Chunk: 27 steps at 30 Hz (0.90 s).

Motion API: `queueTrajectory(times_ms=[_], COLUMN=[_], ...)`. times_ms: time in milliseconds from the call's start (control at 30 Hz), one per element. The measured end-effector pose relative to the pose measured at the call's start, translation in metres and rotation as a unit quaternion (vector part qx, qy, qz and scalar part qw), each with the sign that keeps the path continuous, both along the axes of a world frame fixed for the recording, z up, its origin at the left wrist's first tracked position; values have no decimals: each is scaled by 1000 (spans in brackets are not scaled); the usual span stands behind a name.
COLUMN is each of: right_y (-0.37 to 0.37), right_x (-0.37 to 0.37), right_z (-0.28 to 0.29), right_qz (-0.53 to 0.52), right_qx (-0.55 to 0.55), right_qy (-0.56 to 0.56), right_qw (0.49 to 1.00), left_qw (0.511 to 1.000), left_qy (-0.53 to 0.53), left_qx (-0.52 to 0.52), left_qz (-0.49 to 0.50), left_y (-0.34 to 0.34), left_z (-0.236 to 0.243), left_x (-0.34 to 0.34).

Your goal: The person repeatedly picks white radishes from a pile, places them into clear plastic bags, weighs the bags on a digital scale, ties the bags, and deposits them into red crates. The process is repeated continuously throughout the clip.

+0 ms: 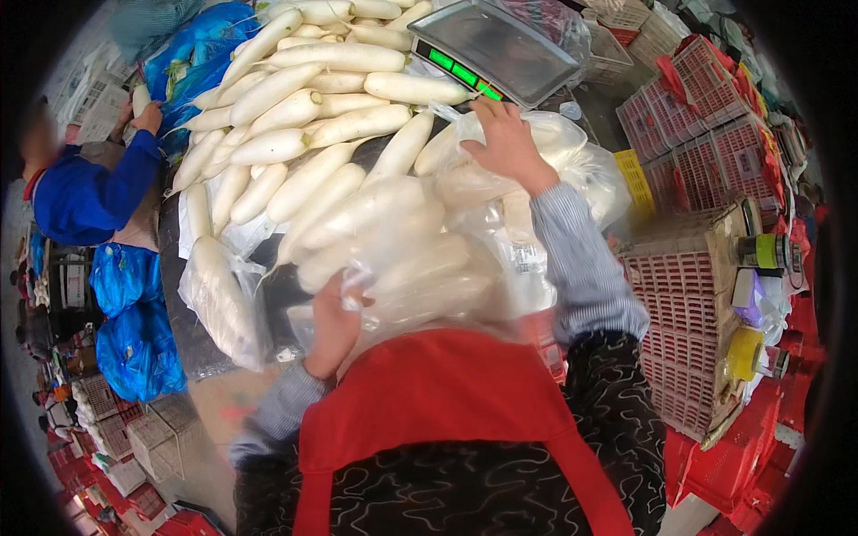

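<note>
A clear plastic bag of white radishes (429,277) lies against my red apron at the near edge of the table, smeared by motion. My left hand (338,323) is closed on the bunched plastic at its near left side. Further off, my right hand (506,143) reaches out with its fingers spread, just below the lit green display of a weighing scale (500,49). Under and beside that hand are more bagged radishes (559,143); whether it touches them I cannot tell. Loose white radishes (331,112) are heaped across the far left and middle of the table.
Another bagged radish (222,299) rests at the table's left edge. Blue plastic bags (138,348) stand on the left, near a person in a blue top (94,196). Red-and-white crates (675,330) are stacked on the right, with a yellow tape roll (744,355) beside them.
</note>
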State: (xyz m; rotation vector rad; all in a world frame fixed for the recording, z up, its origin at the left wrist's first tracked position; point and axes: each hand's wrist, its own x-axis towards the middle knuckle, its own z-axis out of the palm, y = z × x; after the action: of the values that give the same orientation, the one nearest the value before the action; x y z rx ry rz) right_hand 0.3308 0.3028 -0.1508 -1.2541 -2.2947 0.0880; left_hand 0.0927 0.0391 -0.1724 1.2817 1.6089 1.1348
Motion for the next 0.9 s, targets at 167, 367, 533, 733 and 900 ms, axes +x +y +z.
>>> queueTrajectory(times_ms=[167,367,533,733,900], right_y=[62,53,11,-130,-129], right_x=[16,3,-28,-87,-12], right_z=[-75,-20,70,72,48], right_qz=[-37,-99,-7,209,338], right_qx=[-69,55,170,16,-131], right_qy=[-128,149,399,273,262], right_qw=[989,982,901,939,894], left_qw=[994,990,989,982,986], left_qy=[47,26,72,-95,-153], left_qx=[84,133,128,159,68], left_qz=[50,40,-26,-42,26], left_y=[14,38,40,60,61], left_z=[-13,6,44,39,-4], left_x=[3,4,22,28,7])
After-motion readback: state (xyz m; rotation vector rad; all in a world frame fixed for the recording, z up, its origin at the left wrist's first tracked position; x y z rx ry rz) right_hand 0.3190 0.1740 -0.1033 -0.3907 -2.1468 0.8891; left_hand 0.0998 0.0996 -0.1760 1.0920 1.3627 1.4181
